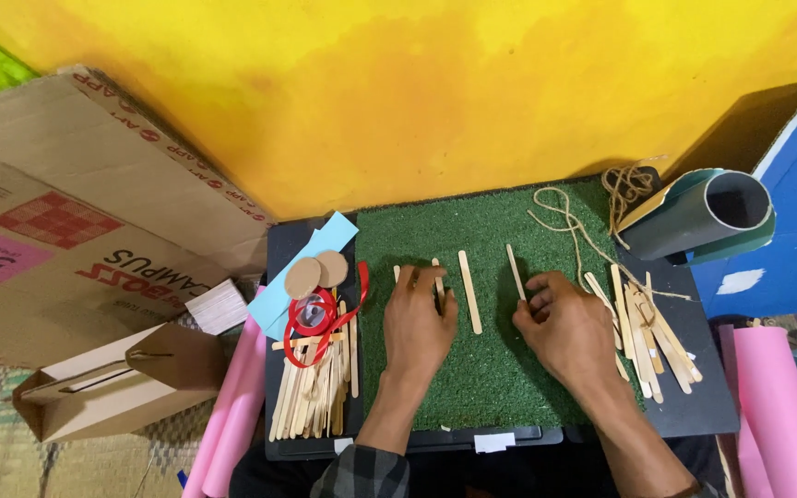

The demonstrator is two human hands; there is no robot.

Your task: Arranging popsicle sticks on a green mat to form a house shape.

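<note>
A green artificial-grass mat (491,369) lies on a black board (703,387) below a yellow wall (417,92). The left hand (420,323) presses flat on one pale wooden craft stick (438,279); the right hand (569,323) pinches another thin wooden stick (515,270). Bare turf shows between both hands, with stick piles (315,392) along the mat's edges.

The scene is lit brightly and evenly, with soft light that seems to fall from above and ahead of the hands. Only short, faint shadows are cast beneath the left hand (420,323) and right hand (569,325) onto the green artificial-grass mat (500,369). Uneven, blotchy brightness is seen on the yellow painted wall (435,101) beyond the hands. A dull sheen is shown on the rolled grey-green paper tube (707,221) to the right. No harsh glare is noted. Focus is held well at the centre; slight softness and wide-angle bending are seen towards the edges.
</note>
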